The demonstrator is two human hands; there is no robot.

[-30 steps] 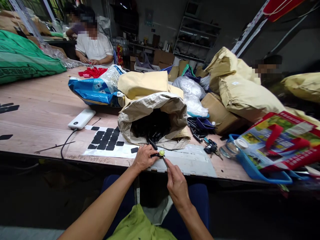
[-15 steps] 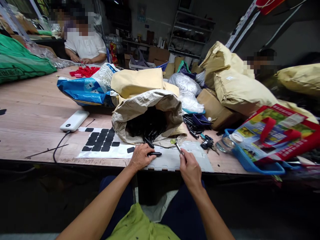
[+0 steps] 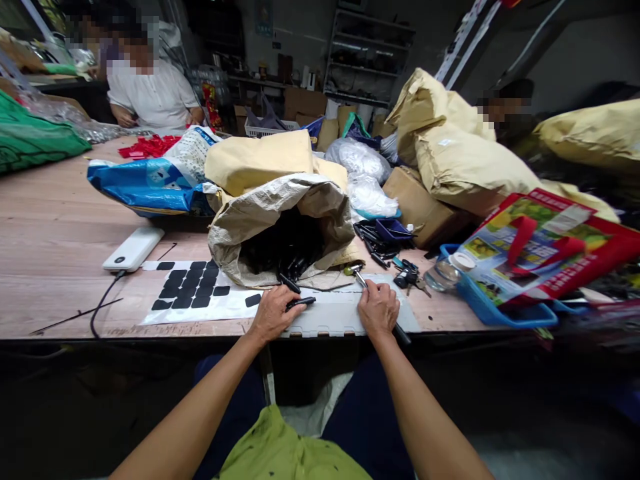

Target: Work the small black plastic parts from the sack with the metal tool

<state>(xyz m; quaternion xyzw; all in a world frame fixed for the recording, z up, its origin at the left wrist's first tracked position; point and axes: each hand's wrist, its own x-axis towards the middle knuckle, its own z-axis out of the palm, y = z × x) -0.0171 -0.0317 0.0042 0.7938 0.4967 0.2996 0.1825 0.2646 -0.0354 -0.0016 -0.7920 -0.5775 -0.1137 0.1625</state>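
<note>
My left hand [image 3: 274,312] rests at the table's front edge, closed on a black pen-like piece [image 3: 302,303] that points right. Just above its fingers another black piece [image 3: 290,283] lies at the mouth of a paper sack [image 3: 235,237]. The sack lies on its side, its opening towards me, full of black pieces [image 3: 295,250]. In my right hand [image 3: 379,308] is a small hammer [image 3: 361,280] with a yellow-green end, a metal shaft and a dark handle. Beneath both hands lies a grey-white board [image 3: 327,317].
Left of my hands, black rounded stickers [image 3: 187,287] sit on a white sheet near a white power bank [image 3: 133,249]. To the right are keys [image 3: 411,277], a clear jar [image 3: 444,272] and a blue basket [image 3: 480,303]. A person in white [image 3: 150,93] sits across the table.
My right hand has closed further round the hammer, whose dark handle now shows below the palm. My left hand keeps the black piece. The whole view has shifted slightly.
</note>
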